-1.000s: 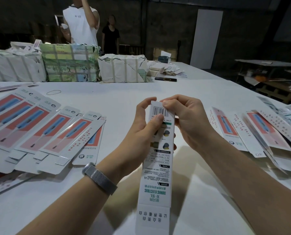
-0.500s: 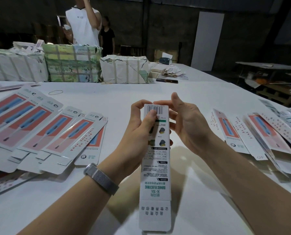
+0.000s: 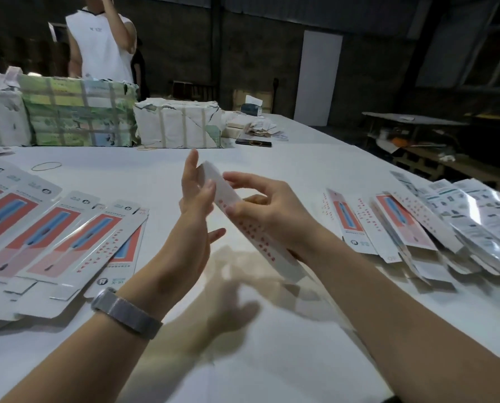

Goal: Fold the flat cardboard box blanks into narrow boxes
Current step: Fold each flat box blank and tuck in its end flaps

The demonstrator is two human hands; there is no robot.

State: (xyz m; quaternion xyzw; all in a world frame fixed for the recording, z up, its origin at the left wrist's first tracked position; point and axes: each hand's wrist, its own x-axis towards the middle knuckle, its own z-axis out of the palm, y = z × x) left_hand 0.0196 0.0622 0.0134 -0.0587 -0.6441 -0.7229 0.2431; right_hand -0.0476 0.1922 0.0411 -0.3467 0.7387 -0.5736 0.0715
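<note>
- The narrow white cardboard box with red dots (image 3: 251, 228) is held above the white desk (image 3: 272, 344). Its long axis runs from a far end between both sets of fingers down-right toward the right wrist.
- The right hand (image 3: 267, 210) pinches it, fingers curled round its sides. The left hand (image 3: 195, 199) lies straight-fingered against the far end.
- Judged step: closing the far end; next, tuck the flap squarely.
- Flat red-and-blue printed blanks (image 3: 68, 237) lie left of the left fingers; more blanks (image 3: 417, 225) lie right.

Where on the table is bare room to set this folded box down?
Bare tabletop lies between the forearms, and beyond the hands up to the wrapped bundles. The flat blanks crowd the left; the folded boxes crowd the right.
</note>
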